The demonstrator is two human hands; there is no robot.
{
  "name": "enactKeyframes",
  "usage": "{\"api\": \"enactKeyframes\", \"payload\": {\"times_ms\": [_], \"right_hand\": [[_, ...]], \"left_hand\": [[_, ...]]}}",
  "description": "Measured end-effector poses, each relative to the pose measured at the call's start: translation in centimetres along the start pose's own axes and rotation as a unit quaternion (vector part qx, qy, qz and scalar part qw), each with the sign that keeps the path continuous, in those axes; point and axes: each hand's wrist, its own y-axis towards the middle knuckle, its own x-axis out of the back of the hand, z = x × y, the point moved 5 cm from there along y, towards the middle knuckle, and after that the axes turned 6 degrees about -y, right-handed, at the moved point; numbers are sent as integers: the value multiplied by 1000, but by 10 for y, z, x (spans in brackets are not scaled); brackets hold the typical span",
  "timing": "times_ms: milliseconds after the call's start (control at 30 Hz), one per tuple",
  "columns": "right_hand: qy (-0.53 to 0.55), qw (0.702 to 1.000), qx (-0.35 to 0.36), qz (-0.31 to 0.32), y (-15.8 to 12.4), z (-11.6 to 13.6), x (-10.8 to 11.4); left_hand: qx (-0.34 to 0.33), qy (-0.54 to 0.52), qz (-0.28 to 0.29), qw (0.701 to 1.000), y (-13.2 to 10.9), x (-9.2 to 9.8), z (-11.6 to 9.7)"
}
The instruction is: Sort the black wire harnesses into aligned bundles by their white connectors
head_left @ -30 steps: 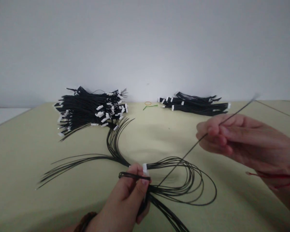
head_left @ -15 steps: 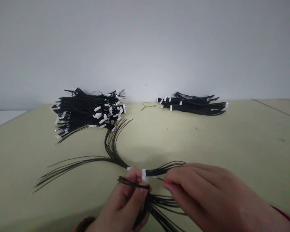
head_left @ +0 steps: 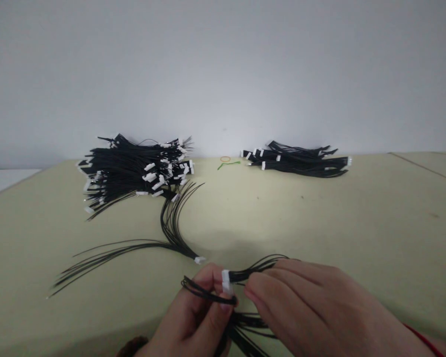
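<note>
Pale grey wall (head_left: pixel 223 74) behind you; olive-green table cover (head_left: pixel 319 223) under everything. Big pile of black leads w/ white conns (head_left: pixel 134 171) sits far side, L of centre; smaller pile of similar leads (head_left: pixel 297 163) far side, R of centre, well apart from it. Loose bunch of black leads (head_left: pixel 167 233) fans out on the cover below big pile, one white end conn (head_left: pixel 199 259) just beside your hands.

Step in hand: you're working a small wire bunch at its conn end, low in view, near table edge. L hand (head_left: pixel 188 317) closed, gripping looped black wires (head_left: pixel 208 292) and white conn (head_left: pixel 226 281) between thumb & fingers. R hand (head_left: pixel 312 310) right up against them, fingertips (head_left: pixel 250 292) at wires just past conn; touching or pinching, can't tell. Wire tails (head_left: pixel 245 329) trail below, partly hidden by hands.

Small stuff: orange rubber band (head_left: pixel 225 158) and green twist tie (head_left: pixel 228 165) between piles; dark bracelet (head_left: pixel 132 343) on L wrist, red string (head_left: pixel 423 339) on R.
</note>
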Motion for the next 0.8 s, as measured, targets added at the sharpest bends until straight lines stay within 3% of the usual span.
{"api": "enactKeyframes", "payload": {"times_ms": [233, 533, 800], "right_hand": [[-54, 998, 16, -11, 1, 6, -1], [-92, 996, -7, -15, 2, 7, -8], [-130, 991, 15, -39, -2, 15, -11]], "left_hand": [[-35, 70, 66, 995, 4, -1, -5], [-44, 65, 46, 996, 3, 1, -1], [-38, 72, 83, 993, 1, -4, -6]]}}
